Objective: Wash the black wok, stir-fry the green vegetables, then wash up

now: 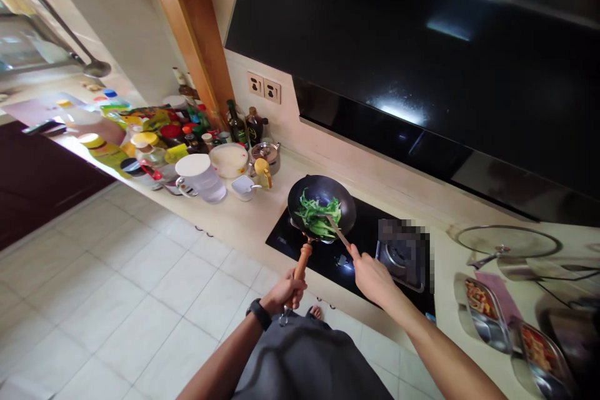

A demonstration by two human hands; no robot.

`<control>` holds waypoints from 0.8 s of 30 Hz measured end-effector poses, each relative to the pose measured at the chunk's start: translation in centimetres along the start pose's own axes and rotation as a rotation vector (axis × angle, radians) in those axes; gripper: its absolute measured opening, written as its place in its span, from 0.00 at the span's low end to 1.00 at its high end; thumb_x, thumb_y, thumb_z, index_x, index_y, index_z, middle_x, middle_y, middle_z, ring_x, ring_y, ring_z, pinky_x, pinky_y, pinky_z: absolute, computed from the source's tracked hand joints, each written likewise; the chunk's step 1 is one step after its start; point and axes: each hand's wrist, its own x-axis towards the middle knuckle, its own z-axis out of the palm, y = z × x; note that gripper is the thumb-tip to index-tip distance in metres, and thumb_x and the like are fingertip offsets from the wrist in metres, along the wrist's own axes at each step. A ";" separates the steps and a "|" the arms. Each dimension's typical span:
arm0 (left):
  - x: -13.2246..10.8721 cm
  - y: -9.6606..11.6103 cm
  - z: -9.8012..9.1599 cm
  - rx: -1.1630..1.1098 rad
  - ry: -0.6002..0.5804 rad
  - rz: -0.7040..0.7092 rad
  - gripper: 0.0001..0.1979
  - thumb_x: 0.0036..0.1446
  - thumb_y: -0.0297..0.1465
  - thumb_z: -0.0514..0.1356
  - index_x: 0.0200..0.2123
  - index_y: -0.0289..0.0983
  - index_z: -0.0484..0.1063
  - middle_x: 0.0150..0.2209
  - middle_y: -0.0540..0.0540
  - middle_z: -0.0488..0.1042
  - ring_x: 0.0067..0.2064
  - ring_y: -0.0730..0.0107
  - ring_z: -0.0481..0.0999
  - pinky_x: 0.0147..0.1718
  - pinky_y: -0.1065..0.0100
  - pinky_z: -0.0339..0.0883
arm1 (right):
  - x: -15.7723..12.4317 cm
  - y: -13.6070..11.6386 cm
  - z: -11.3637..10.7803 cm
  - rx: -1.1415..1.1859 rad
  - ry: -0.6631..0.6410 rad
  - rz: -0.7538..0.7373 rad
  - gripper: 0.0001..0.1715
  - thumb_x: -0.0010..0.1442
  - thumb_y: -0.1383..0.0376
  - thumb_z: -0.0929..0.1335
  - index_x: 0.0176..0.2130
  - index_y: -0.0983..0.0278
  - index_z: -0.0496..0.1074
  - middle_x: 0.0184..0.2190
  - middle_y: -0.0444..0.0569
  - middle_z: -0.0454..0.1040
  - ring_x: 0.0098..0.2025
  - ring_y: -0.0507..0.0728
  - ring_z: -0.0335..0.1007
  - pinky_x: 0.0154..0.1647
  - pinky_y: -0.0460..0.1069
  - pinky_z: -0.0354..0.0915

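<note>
Green glass bottle (237, 125), label unreadable, beyond the wok (328, 191)

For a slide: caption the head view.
Left hand holds the wooden handle of a wok; right hand holds a spatula in greens.

Beige kitchen countertop (253, 231) above a white tiled floor (140, 331)

At twelve, a wok (323, 195) on a black glass hob (284, 240); at ten, crowded bottles and jars (187, 134); at two, a glass lid (509, 240); at four, steel food trays (482, 315).
</note>
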 end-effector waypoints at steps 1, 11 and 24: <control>0.1 -0.1 0.0 0.004 0.004 -0.007 0.22 0.44 0.31 0.68 0.34 0.44 0.55 0.17 0.62 0.63 0.13 0.80 0.58 0.13 0.77 0.54 | 1.4 -0.7 0.1 0.014 0.023 0.022 0.38 0.71 0.72 0.58 0.77 0.68 0.55 0.51 0.67 0.79 0.49 0.65 0.82 0.49 0.53 0.69; 0.2 0.0 -0.2 0.032 0.032 -0.034 0.24 0.44 0.33 0.71 0.35 0.44 0.56 0.16 0.63 0.63 0.12 0.79 0.58 0.14 0.76 0.53 | 1.9 -2.2 2.4 -0.076 0.035 -0.065 0.41 0.69 0.76 0.57 0.77 0.69 0.51 0.52 0.67 0.78 0.47 0.65 0.83 0.46 0.52 0.71; 0.5 -0.3 -0.1 0.024 0.003 -0.059 0.21 0.45 0.32 0.69 0.34 0.44 0.56 0.15 0.62 0.64 0.12 0.77 0.61 0.13 0.76 0.52 | 4.2 -2.4 -0.3 0.039 0.079 0.065 0.33 0.76 0.66 0.55 0.76 0.70 0.56 0.50 0.66 0.81 0.49 0.65 0.82 0.49 0.53 0.70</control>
